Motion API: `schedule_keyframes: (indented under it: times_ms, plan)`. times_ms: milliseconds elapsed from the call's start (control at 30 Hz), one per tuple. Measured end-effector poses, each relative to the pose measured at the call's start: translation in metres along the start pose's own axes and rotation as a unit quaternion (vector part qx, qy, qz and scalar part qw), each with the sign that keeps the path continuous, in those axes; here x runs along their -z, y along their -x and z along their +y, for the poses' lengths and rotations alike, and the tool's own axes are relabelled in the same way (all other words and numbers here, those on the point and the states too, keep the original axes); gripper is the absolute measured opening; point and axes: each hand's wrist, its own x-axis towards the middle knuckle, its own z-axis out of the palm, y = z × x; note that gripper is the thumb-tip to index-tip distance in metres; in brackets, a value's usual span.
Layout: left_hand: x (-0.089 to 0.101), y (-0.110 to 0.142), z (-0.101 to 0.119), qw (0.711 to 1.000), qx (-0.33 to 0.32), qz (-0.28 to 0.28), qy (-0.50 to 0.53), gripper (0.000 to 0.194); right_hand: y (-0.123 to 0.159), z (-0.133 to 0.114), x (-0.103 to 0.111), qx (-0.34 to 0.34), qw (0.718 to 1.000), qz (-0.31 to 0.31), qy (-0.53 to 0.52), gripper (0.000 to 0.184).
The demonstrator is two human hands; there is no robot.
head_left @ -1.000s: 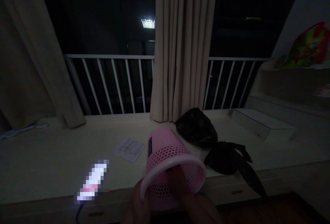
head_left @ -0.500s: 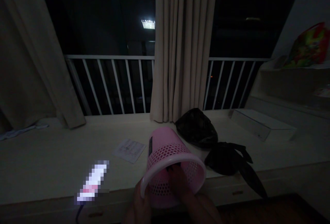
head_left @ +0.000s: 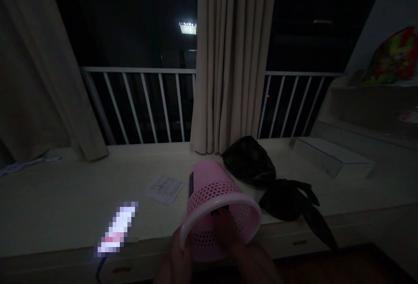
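A pink plastic wastebasket, with rows of holes round its wall, lies tipped on the counter, its open mouth toward me. My left hand is wrapped round the left side of its rim. Through the mouth reaches my right hand, fingers bent deep inside against something dark that I cannot make out. To the right of the basket lie a crumpled black plastic bag and a knotted black bag, whose tail hangs over the counter's front edge.
A printed paper lies left of the basket. Near the front edge is a lit, blurred-out device with a cable. A white box sits at the right. Behind the counter stand curtains and a white railing.
Almost nothing differs. The basket and both hands keep their places, with only a very slight shift of the whole view.
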Motion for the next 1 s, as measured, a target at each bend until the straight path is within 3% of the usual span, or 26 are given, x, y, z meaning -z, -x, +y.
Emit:
schedule_keyframes:
  times_ms: [233,433,600,700,833,1000]
  plan:
    - [0.001,0.001,0.005,1.000,0.015,-0.008,0.004,0.055,0.025,-0.027,0.003,0.013,0.999,-0.044,-0.008,0.072]
    - [-0.001,-0.001,0.005,1.000,0.012,-0.020,-0.004,0.054,0.000,0.010,0.004,-0.029,0.999,0.037,-0.009,0.063]
    - [-0.003,0.000,0.006,0.999,-0.033,-0.008,-0.015,0.054,-0.019,0.031,0.003,0.011,0.997,0.071,0.006,0.062]
    - [-0.003,0.000,0.011,0.998,-0.052,-0.020,-0.006,0.052,-0.012,0.017,-0.002,0.023,0.998,0.063,0.003,0.058]
    - [-0.003,-0.003,0.018,0.998,-0.049,-0.047,0.015,0.053,0.012,-0.014,-0.004,0.029,0.999,0.009,-0.010,0.063]
    - [-0.005,0.000,0.015,0.999,-0.026,-0.017,0.020,0.063,0.033,-0.035,0.001,0.010,1.000,0.018,0.016,0.068]
